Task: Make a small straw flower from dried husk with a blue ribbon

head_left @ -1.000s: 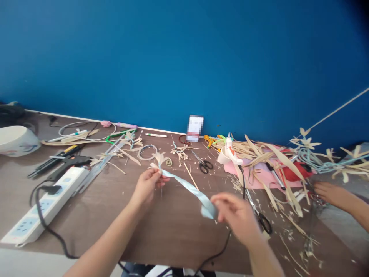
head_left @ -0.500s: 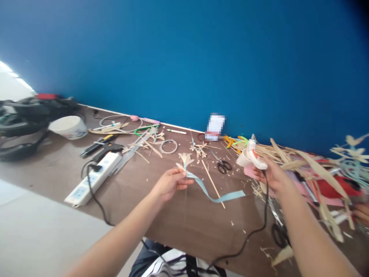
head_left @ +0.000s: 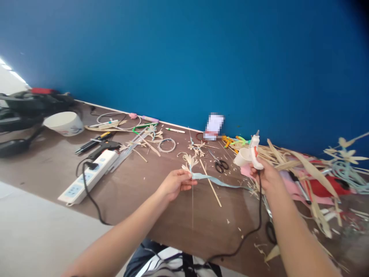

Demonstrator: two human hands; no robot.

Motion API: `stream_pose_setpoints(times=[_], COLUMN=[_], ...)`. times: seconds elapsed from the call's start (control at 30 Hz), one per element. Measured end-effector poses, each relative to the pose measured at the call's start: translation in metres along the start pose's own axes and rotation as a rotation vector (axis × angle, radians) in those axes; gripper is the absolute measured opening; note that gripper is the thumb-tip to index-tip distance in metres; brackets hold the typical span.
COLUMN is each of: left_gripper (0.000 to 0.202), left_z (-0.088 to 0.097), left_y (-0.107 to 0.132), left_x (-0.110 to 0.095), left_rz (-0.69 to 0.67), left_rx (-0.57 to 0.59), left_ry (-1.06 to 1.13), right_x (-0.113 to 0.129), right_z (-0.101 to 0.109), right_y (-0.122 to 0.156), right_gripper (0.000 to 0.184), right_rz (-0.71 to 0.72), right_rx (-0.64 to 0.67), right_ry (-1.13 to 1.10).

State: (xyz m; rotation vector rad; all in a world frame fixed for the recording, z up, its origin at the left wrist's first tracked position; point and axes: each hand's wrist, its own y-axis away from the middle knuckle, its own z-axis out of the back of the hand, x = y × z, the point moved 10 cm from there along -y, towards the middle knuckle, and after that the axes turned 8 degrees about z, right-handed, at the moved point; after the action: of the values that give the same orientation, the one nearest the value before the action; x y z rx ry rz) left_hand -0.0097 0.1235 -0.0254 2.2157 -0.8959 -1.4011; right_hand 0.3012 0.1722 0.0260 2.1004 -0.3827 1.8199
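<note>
Between the thumb and fingers of my left hand (head_left: 177, 184) is the base of a pale husk flower (head_left: 189, 161). A light blue ribbon (head_left: 217, 181) trails from that base to the right, over a thin wooden stick (head_left: 211, 184) on the table. My right hand (head_left: 266, 175) is closed around a white hot glue gun (head_left: 255, 152), its nozzle pointing up and its black cord hanging down past my forearm. Beside the glue gun stands a white paper cup (head_left: 242, 157). Black-handled scissors (head_left: 220, 164) lie between the two hands, toward the wall.
At left are a white power strip (head_left: 89, 177), a black glue gun (head_left: 105, 148) and a white bowl (head_left: 65, 124). Dry husk strips (head_left: 311, 161) are heaped at right. Several small flowers, a clear ring (head_left: 167, 145) and scraps lie on the brown table (head_left: 161, 215) before the blue wall.
The ribbon's free end has swung right and stretched out straighter. My left hand and the flower have shifted slightly right; my right hand with the glue gun has shifted slightly left.
</note>
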Motion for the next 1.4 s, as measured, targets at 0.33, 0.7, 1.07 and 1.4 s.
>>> stream_pose_setpoints(times=[0.33,0.7,1.07,1.4], left_gripper=[0.008,0.015,0.022,0.023], left_z=[-0.006,-0.018,-0.022,-0.024], left_y=[-0.001,0.009,0.017,0.017], left_x=[0.001,-0.006,-0.009,-0.008], left_rz=[-0.018,-0.082,-0.123,-0.13], left_rx=[0.031,0.102,0.075,0.101], left_ry=[0.03,0.03,-0.003,-0.006], right_x=[0.023,-0.012,-0.007,0.001], right_z=[-0.038,-0.058,-0.061,-0.063], right_y=[0.063,0.149,0.172,0.172], right_gripper=[0.032,0.023,0.025,0.027], right_rz=[0.148,0.098,0.253,0.294], right_rx=[0.21,0.278,0.276,0.241], right_ry=[-0.062,0.175,0.392,0.451])
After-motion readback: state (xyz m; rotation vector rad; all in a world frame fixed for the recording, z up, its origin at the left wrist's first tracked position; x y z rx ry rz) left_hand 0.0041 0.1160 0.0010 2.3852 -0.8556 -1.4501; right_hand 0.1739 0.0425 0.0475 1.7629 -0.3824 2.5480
